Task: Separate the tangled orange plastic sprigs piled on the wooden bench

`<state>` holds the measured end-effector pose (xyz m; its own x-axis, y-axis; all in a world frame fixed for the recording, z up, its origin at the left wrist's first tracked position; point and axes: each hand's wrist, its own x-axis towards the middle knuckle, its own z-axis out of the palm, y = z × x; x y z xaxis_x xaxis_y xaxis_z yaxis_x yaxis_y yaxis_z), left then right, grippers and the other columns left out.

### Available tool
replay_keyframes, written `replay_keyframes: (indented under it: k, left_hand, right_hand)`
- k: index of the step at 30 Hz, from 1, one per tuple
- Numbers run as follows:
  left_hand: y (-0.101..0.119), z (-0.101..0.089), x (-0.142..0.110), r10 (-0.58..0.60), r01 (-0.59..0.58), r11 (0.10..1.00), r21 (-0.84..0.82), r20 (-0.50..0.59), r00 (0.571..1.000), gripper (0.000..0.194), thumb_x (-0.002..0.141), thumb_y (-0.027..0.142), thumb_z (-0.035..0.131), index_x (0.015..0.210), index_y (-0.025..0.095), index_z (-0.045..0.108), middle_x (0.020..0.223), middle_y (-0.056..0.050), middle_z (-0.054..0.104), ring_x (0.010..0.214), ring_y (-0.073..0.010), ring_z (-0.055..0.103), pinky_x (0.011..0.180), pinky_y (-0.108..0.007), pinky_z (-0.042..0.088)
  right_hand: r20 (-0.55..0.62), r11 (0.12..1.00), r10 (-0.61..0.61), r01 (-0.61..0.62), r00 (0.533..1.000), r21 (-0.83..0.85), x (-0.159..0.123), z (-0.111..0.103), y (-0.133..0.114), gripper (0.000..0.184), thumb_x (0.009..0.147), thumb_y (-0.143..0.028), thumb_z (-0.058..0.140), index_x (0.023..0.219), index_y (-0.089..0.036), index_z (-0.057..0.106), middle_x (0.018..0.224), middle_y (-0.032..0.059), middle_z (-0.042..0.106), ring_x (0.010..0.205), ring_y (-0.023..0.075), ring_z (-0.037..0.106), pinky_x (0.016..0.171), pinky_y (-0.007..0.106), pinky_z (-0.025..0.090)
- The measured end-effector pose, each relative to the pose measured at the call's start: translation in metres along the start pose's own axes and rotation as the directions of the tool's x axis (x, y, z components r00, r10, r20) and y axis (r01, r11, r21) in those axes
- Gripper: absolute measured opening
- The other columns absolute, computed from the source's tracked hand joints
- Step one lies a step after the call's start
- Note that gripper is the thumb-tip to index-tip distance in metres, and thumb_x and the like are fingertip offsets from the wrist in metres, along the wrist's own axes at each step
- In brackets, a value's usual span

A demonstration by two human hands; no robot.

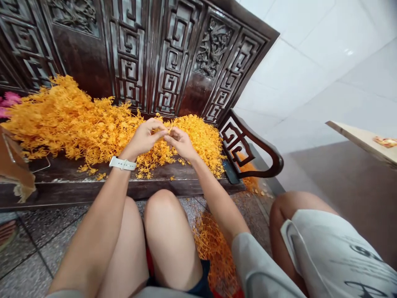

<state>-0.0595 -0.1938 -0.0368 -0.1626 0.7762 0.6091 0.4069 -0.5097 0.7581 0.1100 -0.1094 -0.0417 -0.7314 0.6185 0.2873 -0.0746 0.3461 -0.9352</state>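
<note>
The left hand (144,135) and the right hand (182,144) come together over a dark wood bench (66,167). Their fingertips meet, and both hands pinch a thin orange bit (170,127). This bit is up in the fingers, in front of a big orange pile (89,120). It is too small to see just which part each finger holds. The left wrist wears a watch with a pale band (123,163). A pale gray sleeve (257,256) is on the right arm.

The pile lies along the seat and leans near the bench back (151,62), which has cut-out shapes in it. A few loose bits (101,176) lie near the front edge. At the left end there is something pink (10,100), and a torn brown box (14,163) with a bent wire (45,167) near it. A curved armrest (274,159) is at the right end.

Below, thin orange strands (214,244) lie in a heap between the right arm and the person's 2 knees. To the right is another person's knee (299,203), next to pale cloth (335,252) with black marks. A wood board (356,138) pokes in at the far right, with a small bright thing (385,141) on it
</note>
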Motion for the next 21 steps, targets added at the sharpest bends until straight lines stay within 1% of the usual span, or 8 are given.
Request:
replay_keyframes:
  k: [3,6,8,10,12,14,17,21]
  left_hand:
    - [0.008,0.006,0.003,-0.066,0.064,0.997,-0.035,-0.054,0.996,0.038,0.093,0.051,0.072,0.116,0.021,0.075,0.125,-0.012,0.072,0.119,-0.0271,0.066,0.107,-0.043,0.051]
    - [0.007,0.009,0.000,-0.177,0.182,0.981,0.071,-0.066,0.982,0.079,0.086,0.054,0.081,0.153,0.025,0.053,0.148,-0.016,0.064,0.132,-0.0313,0.062,0.112,-0.045,0.048]
    - [0.001,0.010,-0.005,-0.260,0.248,0.938,0.244,0.021,0.965,0.092,0.084,0.054,0.083,0.160,0.023,0.044,0.142,-0.020,0.067,0.135,-0.0383,0.060,0.116,-0.054,0.043]
    - [-0.007,0.013,-0.010,-0.342,0.254,0.872,0.418,0.149,0.928,0.089,0.086,0.055,0.081,0.160,0.019,0.046,0.136,-0.023,0.070,0.137,-0.0463,0.057,0.118,-0.064,0.037]
    - [-0.011,0.020,-0.014,-0.364,0.230,0.849,0.476,0.211,0.907,0.093,0.086,0.058,0.079,0.162,0.017,0.044,0.146,-0.028,0.064,0.142,-0.0506,0.052,0.119,-0.068,0.034]
    - [-0.010,0.033,-0.013,-0.335,0.251,0.892,0.375,0.179,0.925,0.103,0.086,0.061,0.079,0.167,0.015,0.034,0.156,-0.030,0.054,0.145,-0.0475,0.051,0.120,-0.063,0.037]
    - [0.004,0.062,-0.009,-0.358,0.360,0.933,-0.016,0.083,0.930,0.097,0.089,0.061,0.075,0.163,0.013,0.035,0.149,-0.028,0.059,0.134,-0.0365,0.062,0.115,-0.052,0.047]
    - [0.031,0.100,-0.008,-0.470,0.474,0.698,-0.538,0.156,0.869,0.077,0.092,0.063,0.072,0.148,0.017,0.047,0.141,-0.022,0.066,0.122,-0.0272,0.070,0.104,-0.041,0.057]
  right_hand:
    - [-0.133,1.000,-0.005,0.003,0.991,-0.019,0.009,-0.014,-0.014,0.044,0.083,-0.062,0.080,0.090,-0.024,0.057,0.077,-0.0020,0.058,0.068,0.0122,0.053,0.059,0.026,0.049]
    - [-0.264,0.995,0.005,0.021,0.964,0.095,0.012,-0.037,-0.027,0.032,0.087,-0.049,0.078,0.093,-0.026,0.057,0.086,-0.0003,0.062,0.075,0.0127,0.057,0.065,0.026,0.051]
    - [-0.334,0.963,0.024,0.068,0.942,0.261,0.012,-0.055,-0.036,0.023,0.090,-0.041,0.073,0.094,-0.026,0.056,0.093,0.0002,0.065,0.080,0.0133,0.060,0.071,0.027,0.054]
    - [-0.398,0.913,0.054,0.116,0.916,0.392,0.008,-0.072,-0.043,0.015,0.094,-0.038,0.065,0.093,-0.026,0.055,0.098,0.0013,0.068,0.085,0.0146,0.062,0.078,0.029,0.056]
    - [-0.447,0.896,0.085,0.127,0.891,0.424,0.003,-0.083,-0.047,0.015,0.096,-0.040,0.057,0.091,-0.026,0.056,0.100,0.0038,0.070,0.092,0.0169,0.064,0.085,0.032,0.058]
    - [-0.463,0.903,0.103,0.113,0.880,0.414,-0.005,-0.089,-0.048,0.021,0.097,-0.044,0.052,0.091,-0.025,0.058,0.102,0.0066,0.072,0.099,0.0191,0.065,0.090,0.035,0.058]
    - [-0.403,0.905,0.089,0.095,0.911,0.414,-0.021,-0.089,-0.044,0.028,0.097,-0.050,0.053,0.102,-0.025,0.064,0.110,0.0081,0.074,0.104,0.0200,0.067,0.093,0.037,0.058]
    - [-0.327,0.984,0.048,0.011,0.944,0.177,-0.044,-0.078,-0.030,0.047,0.097,-0.063,0.050,0.118,-0.024,0.065,0.119,0.0112,0.073,0.112,0.0248,0.068,0.091,0.043,0.062]
